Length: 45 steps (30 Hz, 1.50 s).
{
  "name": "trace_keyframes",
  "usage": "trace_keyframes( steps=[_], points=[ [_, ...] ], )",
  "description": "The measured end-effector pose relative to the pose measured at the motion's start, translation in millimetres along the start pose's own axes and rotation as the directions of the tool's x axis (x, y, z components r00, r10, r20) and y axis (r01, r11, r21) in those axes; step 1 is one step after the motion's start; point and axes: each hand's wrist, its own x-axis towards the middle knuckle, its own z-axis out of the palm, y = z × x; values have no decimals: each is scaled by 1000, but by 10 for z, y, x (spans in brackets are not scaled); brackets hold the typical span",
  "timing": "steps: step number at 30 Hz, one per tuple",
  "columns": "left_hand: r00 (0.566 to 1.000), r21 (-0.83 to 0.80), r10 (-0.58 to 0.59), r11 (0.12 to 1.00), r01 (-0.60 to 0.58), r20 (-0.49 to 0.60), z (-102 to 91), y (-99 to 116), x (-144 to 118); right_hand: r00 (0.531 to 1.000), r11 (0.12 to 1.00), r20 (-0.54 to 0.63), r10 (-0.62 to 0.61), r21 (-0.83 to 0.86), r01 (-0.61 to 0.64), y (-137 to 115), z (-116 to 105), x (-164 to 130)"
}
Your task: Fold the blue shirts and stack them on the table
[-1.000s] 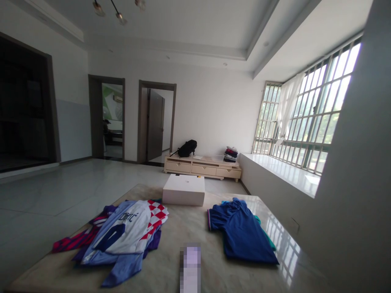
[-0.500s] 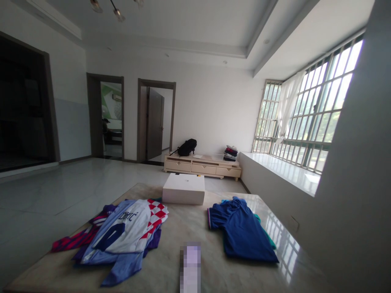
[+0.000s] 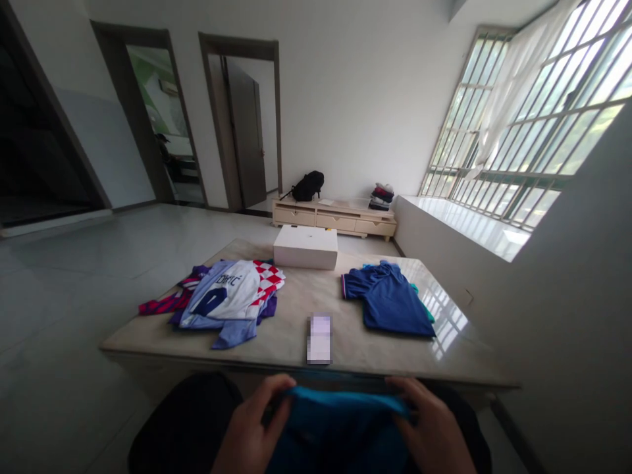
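Observation:
My left hand (image 3: 254, 424) and my right hand (image 3: 432, 424) are low in the view, over my lap. Between them stretches a teal-blue garment (image 3: 345, 418), its upper edge pinched at one end by each hand. Its lower part falls into shadow, so I cannot tell its full shape. Past the hands, a pile of jerseys (image 3: 227, 296) lies at the table's left, topped by a white and light-blue one with red checks. To the right lies a stack of shirts (image 3: 395, 303) with a dark blue one uppermost.
The marble-look table (image 3: 296, 299) has its near edge just beyond my hands. A pixelated pale purple object (image 3: 319, 339) lies near that edge. A white box (image 3: 305, 249) sits at the far side. Behind are a low cabinet (image 3: 336, 220), a black backpack (image 3: 309, 186) and stacked clothes (image 3: 382, 196).
The view has tilted down, so the table's near edge and my knees now show. Both my hands have come into view, holding the teal-blue garment. The clothes on the table have stayed put.

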Motion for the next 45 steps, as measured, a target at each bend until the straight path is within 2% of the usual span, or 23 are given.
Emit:
trace_keyframes(
  steps=[2, 5, 7, 9, 12, 15, 19, 21, 23, 26, 29, 35, 39, 42, 45],
  points=[
    [998, 53, 59, 997, -58, -11, -35, 166, 152, 1000, 999, 3, -15, -44, 15, -74, -130, -25],
    [996, 96, 92, 991, -92, 4, -76, 421, 342, 991, 993, 70, -118, 3, 118, -247, -327, 150],
    [998, 98, 63, 993, -63, 8, -88, 519, 406, 985, 989, 105, -140, 57, 134, -345, -412, 232],
    [1000, 86, 1, 996, -2, 9, -85, 543, 414, 984, 989, 139, -108, 112, 93, -399, -446, 231],
    [996, 37, -73, 997, 72, 44, -82, 497, 322, 974, 979, 222, -49, 203, 3, -370, -432, 114],
    [985, 6, -94, 996, 94, 143, -131, 451, 121, 945, 966, 325, -49, 256, -38, -245, -416, -75],
    [945, -31, -12, 999, 23, 326, -257, 421, -211, 922, 988, 386, -39, 156, -23, -94, -429, -365],
    [928, -97, 56, 995, -21, 368, -297, 393, -349, 917, 995, 398, -15, 94, -25, -81, -420, -471],
    [931, -151, 80, 988, -27, 356, -304, 354, -445, 899, 997, 437, -28, 73, -4, -110, -389, -520],
    [953, -215, 36, 976, 31, 302, -268, 303, -514, 872, 993, 480, -99, 100, 58, -164, -316, -504],
    [958, -272, -25, 957, 105, 285, -226, 276, -515, 875, 994, 473, -98, 91, 62, -133, -239, -469],
    [944, -276, -187, 925, 262, 271, -232, 179, -449, 902, 994, 433, -4, 103, -45, 118, -150, -564],
    [930, -316, -223, 895, 314, 292, -239, 136, -413, 898, 980, 438, 40, 158, -121, 238, -180, -657],
    [933, -338, -224, 887, 314, 281, -234, 137, -390, 850, 969, 526, 29, 194, -154, 277, -243, -665],
    [931, -343, -256, 877, 337, 261, -239, 119, -374, 748, 962, 664, 16, 193, -192, 256, -291, -633]
  ],
)
